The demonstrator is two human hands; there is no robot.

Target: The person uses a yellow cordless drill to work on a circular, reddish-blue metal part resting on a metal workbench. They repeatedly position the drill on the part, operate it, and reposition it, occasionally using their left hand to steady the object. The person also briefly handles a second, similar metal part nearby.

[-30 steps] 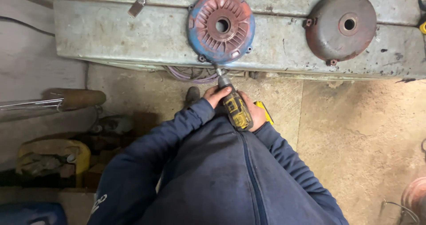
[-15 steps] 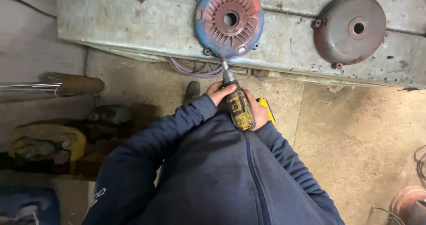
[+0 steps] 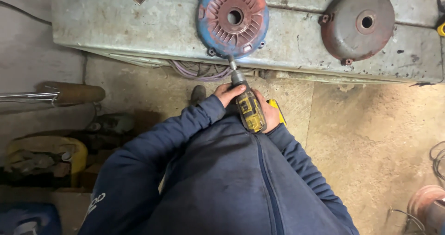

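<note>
Since a second ago, both hands have kept their grip on the cordless driver (image 3: 249, 109) while the worktop (image 3: 139, 26) has slid slightly lower in the view. Left hand (image 3: 228, 94) has its fingers curled shut around the tool's front, near the chuck. Right hand (image 3: 270, 116) wraps closed around the yellow-and-black body from the other side. The bit reaches up to the lower rim of the blue and red motor end cover (image 3: 232, 18), lying flat on the worktop. A rusty brown end cover (image 3: 358, 24) lies well apart to the right.
</note>
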